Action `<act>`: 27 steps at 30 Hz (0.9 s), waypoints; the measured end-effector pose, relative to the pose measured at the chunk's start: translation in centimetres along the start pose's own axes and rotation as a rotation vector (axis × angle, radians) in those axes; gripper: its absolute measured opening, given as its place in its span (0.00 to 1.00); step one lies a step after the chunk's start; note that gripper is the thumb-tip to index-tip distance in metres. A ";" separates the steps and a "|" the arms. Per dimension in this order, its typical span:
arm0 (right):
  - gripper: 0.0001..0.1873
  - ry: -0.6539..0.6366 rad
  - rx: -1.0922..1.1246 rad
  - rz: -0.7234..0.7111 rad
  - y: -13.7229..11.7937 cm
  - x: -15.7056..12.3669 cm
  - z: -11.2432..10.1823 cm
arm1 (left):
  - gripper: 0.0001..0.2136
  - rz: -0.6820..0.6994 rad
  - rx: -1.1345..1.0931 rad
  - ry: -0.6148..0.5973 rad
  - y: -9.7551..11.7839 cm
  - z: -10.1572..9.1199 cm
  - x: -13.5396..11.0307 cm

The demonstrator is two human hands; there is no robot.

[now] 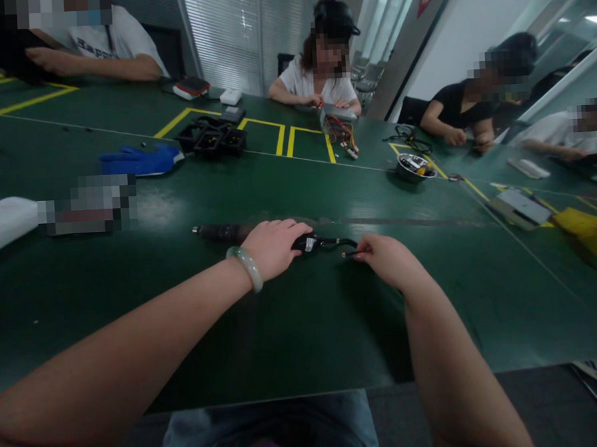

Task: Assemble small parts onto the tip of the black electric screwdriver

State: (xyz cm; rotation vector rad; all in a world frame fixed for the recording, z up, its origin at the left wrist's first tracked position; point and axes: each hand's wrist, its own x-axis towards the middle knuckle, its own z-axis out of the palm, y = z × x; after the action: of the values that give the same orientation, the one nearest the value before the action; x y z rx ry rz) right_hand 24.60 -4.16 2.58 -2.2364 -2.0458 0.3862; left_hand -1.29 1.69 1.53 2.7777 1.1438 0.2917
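My left hand (274, 246), with a pale green bangle on the wrist, lies curled over a black rod-shaped device (219, 232) that rests on the green table (303, 316). A thin black cable (329, 243) with a small white label runs out of the device to the right. My right hand (386, 257) pinches the end of that cable just above the table top. The part of the device under my left palm is hidden.
A blue glove (140, 161), black plastic parts (213, 138) and a white object (3, 224) lie at the left. A metal bowl (412, 167) and a wire bundle (344, 136) sit further back. Several other people sit round the far side. Yellow items (586, 232) lie right.
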 end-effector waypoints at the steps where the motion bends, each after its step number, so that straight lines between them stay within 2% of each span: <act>1: 0.05 0.057 0.045 0.029 0.0 0.2 0.0 | 0.21 -0.014 0.010 -0.024 0.0 -0.4 -0.1; 4: 0.06 0.229 0.201 0.067 -0.2 0.5 0.1 | 0.20 -0.068 0.040 -0.124 -0.2 -1.9 -0.7; 6: 0.07 0.272 0.302 0.032 -0.8 0.5 0.3 | 0.20 -0.073 0.061 -0.195 -0.6 -2.8 -1.0; 9: 0.08 0.196 0.371 -0.081 -1.8 0.4 0.7 | 0.18 -0.078 0.070 -0.249 -1.3 -3.4 -1.5; 12: 0.07 0.079 0.363 -0.196 -2.5 0.2 1.2 | 0.15 -0.082 0.061 -0.238 -1.6 -3.0 -1.6; 14: 0.07 0.052 0.358 -0.237 -2.8 0.2 1.5 | 0.16 -0.074 0.026 -0.212 -1.4 -2.4 -1.4; 19: 0.06 -0.001 0.345 -0.304 -3.0 0.2 2.1 | 0.16 -0.033 -0.017 -0.108 -0.4 -1.6 -1.0; 27: 0.06 -0.033 0.339 -0.317 -3.1 0.3 2.4 | 0.10 -0.031 0.045 -0.052 1.1 -0.7 -0.9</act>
State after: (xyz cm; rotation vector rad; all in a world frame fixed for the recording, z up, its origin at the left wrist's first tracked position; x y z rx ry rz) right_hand 21.02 -3.80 0.98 -1.6937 -2.1125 0.6820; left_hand -1.32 0.32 2.25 2.7859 1.1939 0.1921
